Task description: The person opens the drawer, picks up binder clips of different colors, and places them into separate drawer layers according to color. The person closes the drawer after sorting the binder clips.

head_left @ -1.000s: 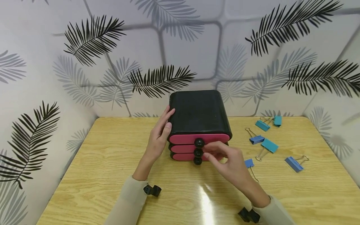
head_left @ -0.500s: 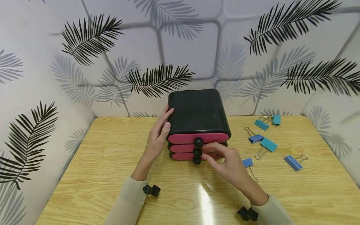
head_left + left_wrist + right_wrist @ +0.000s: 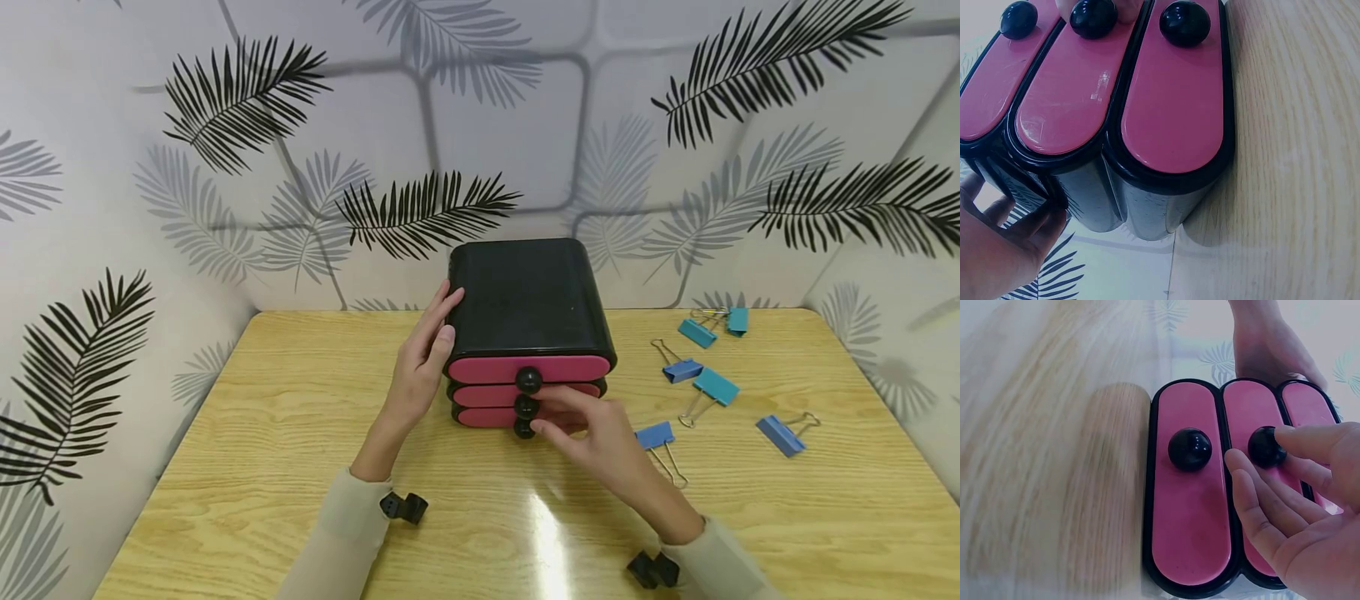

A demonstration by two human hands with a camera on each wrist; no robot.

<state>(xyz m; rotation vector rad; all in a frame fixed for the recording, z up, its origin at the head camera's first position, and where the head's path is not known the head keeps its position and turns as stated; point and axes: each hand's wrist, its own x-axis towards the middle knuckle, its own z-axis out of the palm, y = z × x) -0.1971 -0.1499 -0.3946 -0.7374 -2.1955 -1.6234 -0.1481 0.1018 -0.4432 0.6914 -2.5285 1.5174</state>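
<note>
Low in the head view, two pale sleeves (image 3: 348, 529) are reaching over the table (image 3: 480, 533), small black devices (image 3: 405, 507) sitting at the wrists. Just beyond, the right hand (image 3: 600, 429) is pinching the middle knob (image 3: 527, 407), thumb on one side and a finger on the other. From that hand, the knob is lying to the left, right at the fingertips, so the right hand is the nearer one. Being round, the knob is showing no long axis; its drawer front (image 3: 480, 396) is running lengthwise from left to right, with the knob standing out toward the person. Compared with half a second ago, the right hand is sitting slightly farther left and nearer the person, its thumb lower, and more of the blue clip (image 3: 655, 435) beside it is showing. The left hand (image 3: 420, 367) is resting against the left side of the box (image 3: 528, 292), fingers extended and thumb apart from them, not curling round anything. The box itself is standing toward the back of the table, left of more blue and teal clips (image 3: 716, 387). Behind everything, the leaf-patterned wall (image 3: 495, 125) is rising.
</note>
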